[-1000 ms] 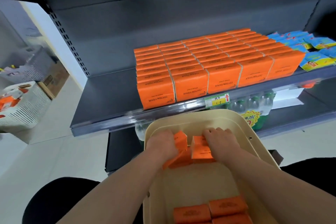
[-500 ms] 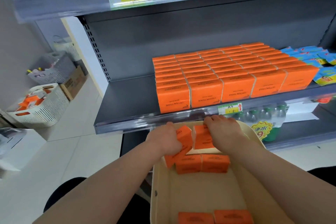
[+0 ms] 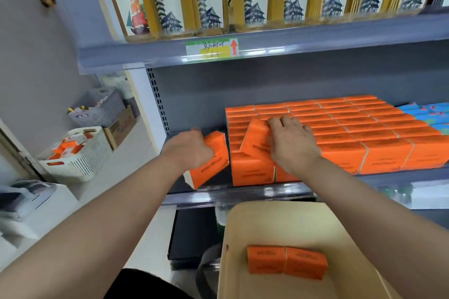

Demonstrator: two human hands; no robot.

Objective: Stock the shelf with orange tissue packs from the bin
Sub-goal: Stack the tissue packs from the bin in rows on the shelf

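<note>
**Both hands hold orange packs at the shelf**

In the middle of the frame the left hand (image 3: 188, 150) grips a tilted orange tissue pack, the left pack (image 3: 213, 164), with its fingers curled round the upper end. The pack hangs over the bare left part of the grey shelf (image 3: 267, 193); whether it touches the shelf I cannot tell.

Just to the right, the right hand (image 3: 291, 143) has its fingers curled over the top of the right pack (image 3: 255, 138). This pack leans at an angle on the left end of the stocked block (image 3: 352, 133), whose tidy orange rows fill the shelf toward the right. Blue packs (image 3: 432, 116) sit at the far right edge.

At the lower centre-right lies the cream bin (image 3: 243, 226), with two packs (image 3: 266, 260) touching side by side on its floor. At mid left a white basket (image 3: 80, 160) holds more orange items.
</note>
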